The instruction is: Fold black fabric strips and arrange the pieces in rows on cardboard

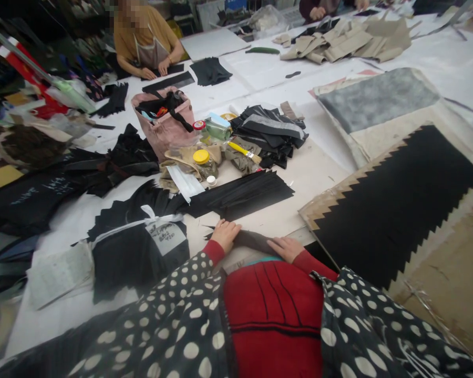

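Observation:
Close in front of my body, a dark grey-black fabric strip stretches between my two hands. My left hand grips its left end, fingers bent over the cloth. At the other end, my right hand has its fingers closed on the strip's edge; the thumb is hard to see. Just beyond lies a fanned stack of black fabric strips. Left of my hands sits a bundle of black zigzag-edged pieces, tied with a white band and bearing a handwritten label.
To the right, black fabric with zigzag edges lies on a board. Ahead stand a pink bag, a yellow-lidded jar, a yellow-handled brush and a pile of dark scraps. Across the table, a co-worker handles black pieces.

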The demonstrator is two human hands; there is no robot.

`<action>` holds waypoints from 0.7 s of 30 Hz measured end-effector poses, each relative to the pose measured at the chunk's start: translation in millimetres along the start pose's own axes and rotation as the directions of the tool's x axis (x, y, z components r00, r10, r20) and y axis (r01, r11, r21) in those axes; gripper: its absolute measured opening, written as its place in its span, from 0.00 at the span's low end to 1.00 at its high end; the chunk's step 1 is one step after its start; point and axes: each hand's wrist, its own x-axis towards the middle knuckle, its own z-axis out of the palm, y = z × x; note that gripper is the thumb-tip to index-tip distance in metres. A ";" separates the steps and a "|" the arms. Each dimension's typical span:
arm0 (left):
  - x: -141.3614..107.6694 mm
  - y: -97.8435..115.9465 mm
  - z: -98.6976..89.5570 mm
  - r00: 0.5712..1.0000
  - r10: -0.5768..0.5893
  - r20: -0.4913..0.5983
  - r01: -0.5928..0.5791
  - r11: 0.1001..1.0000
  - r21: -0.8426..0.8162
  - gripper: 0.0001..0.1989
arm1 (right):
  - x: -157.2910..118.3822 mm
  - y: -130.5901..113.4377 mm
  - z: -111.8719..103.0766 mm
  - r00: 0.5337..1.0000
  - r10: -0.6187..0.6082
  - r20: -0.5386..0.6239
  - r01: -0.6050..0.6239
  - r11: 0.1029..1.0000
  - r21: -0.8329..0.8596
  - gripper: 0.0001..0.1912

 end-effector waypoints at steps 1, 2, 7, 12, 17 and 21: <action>-3.7 0.4 3.6 1.000 0.006 0.027 -0.006 1.000 0.002 0.20 | -2.9 1.8 4.6 0.999 0.037 -0.002 -0.037 0.999 0.012 0.26; -8.0 1.5 7.5 0.999 0.017 0.050 -0.018 1.000 0.003 0.16 | -5.6 3.3 7.7 0.997 0.080 0.003 -0.080 0.996 0.026 0.27; -25.9 13.3 22.0 0.997 0.060 0.052 -0.060 0.998 -0.001 0.18 | -17.4 1.8 4.8 0.964 0.249 -0.091 -0.244 0.968 0.064 0.33; -23.1 26.3 22.4 0.997 0.069 0.025 -0.068 0.997 -0.020 0.19 | -10.7 -12.6 -8.3 0.977 0.155 -0.144 -0.152 0.988 0.030 0.28; -18.2 25.7 14.9 0.998 0.063 0.025 -0.060 0.994 -0.087 0.20 | 15.3 -26.7 -32.3 0.994 0.104 0.033 -0.105 0.994 0.025 0.22; -32.2 -4.1 2.4 0.992 -0.095 0.087 0.116 0.950 -0.290 0.20 | 16.5 -29.8 -51.1 0.984 0.161 0.080 -0.165 0.985 0.048 0.18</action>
